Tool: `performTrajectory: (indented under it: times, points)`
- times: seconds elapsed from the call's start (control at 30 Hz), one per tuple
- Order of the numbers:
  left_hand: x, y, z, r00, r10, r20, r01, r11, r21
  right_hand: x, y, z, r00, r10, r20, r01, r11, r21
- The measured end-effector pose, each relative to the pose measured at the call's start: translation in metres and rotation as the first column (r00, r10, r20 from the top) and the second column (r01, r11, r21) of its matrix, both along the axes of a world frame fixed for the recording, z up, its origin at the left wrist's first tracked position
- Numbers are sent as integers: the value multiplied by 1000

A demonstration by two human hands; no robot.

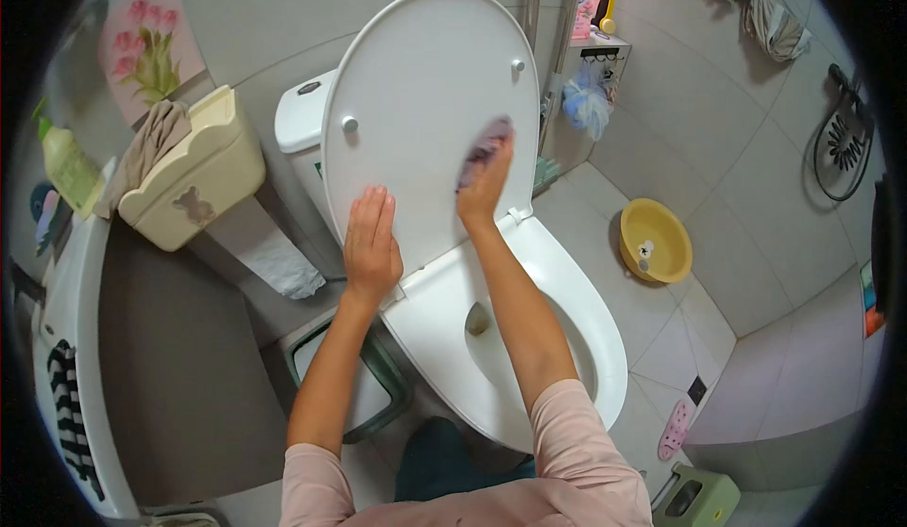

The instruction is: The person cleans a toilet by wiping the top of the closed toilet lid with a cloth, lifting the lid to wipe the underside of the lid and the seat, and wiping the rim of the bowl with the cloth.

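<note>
A white toilet lid [425, 81] stands raised against the cistern [306, 120], its underside facing me. My right hand [485, 187] holds a purplish cloth [485, 150], blurred, against the right part of the lid. Flat on the lid's lower left part rests my left hand [373, 244], fingers together and pointing up, with nothing in it. Below both hands lies the white toilet seat or rim [602, 343] around the bowl, and my right forearm crosses above it.
Left of the toilet are a cream tissue box [195, 173] with a cloth draped on it, a green-rimmed bin [397, 378] and a washbasin edge [103, 300]. On the floor to the right stand a yellow basin [655, 240], a pink slipper [674, 429] and a green stool [698, 499].
</note>
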State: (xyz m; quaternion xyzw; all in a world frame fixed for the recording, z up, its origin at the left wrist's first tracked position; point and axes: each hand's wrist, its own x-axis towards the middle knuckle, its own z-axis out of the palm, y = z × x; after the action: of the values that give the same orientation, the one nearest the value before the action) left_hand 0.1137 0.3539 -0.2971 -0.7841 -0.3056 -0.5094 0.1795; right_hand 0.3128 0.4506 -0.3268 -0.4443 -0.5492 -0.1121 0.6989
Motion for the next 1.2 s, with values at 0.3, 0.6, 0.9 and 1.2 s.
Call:
performTrajectory:
  times: [0.3, 0.6, 0.9, 1.2]
  points:
    - [9, 9, 1, 1000, 25, 15, -25, 998, -56, -50, -3, 100, 977, 112, 181, -129, 988, 84]
    - [20, 11, -3, 1000, -26, -1, 26, 999, -26, 59, 20, -16, 970, -239, -45, 226, 954, -196]
    - [2, -11, -10, 997, -66, 48, 70, 994, -89, 43, -6, -75, 941, -165, -296, 8, 885, -466]
    - [-9, -21, -11, 839, -3, 544, 45, 997, -64, -120, -70, 27, 918, 198, 343, -182, 980, -80]
